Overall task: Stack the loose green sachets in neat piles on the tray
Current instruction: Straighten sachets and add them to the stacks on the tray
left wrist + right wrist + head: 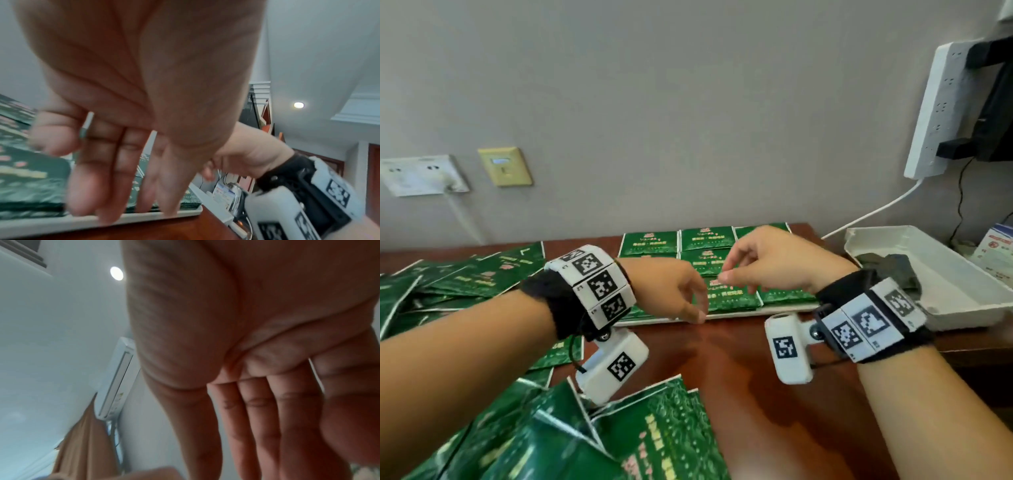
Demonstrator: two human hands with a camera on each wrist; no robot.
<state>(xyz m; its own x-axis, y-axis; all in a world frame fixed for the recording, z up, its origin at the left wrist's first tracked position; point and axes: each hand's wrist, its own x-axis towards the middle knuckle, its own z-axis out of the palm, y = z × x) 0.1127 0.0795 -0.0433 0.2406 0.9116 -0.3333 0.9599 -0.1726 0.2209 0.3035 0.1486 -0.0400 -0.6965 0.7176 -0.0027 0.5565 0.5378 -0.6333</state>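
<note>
Neat piles of green sachets (pixel 707 240) stand in rows on a flat white tray (pixel 739 312) at the back of the brown table. Loose green sachets lie heaped at the left (pixel 465 277) and at the near left (pixel 647 438). My left hand (pixel 688 301) hangs over the tray's front rim with relaxed fingers and holds nothing. In the left wrist view its fingers (pixel 123 170) point down at the tray rim (pixel 144 217) and the piles (pixel 30 186). My right hand (pixel 736 270) hovers above the front piles, fingers loosely extended and empty. Its fingers (pixel 257 410) look straight in the right wrist view.
A deeper white tray (pixel 945 274) with dark items sits at the right edge of the table. A white power strip (pixel 935 109) with black plugs hangs on the wall above it, its cable trailing down. Bare wood (pixel 739 394) lies between my forearms.
</note>
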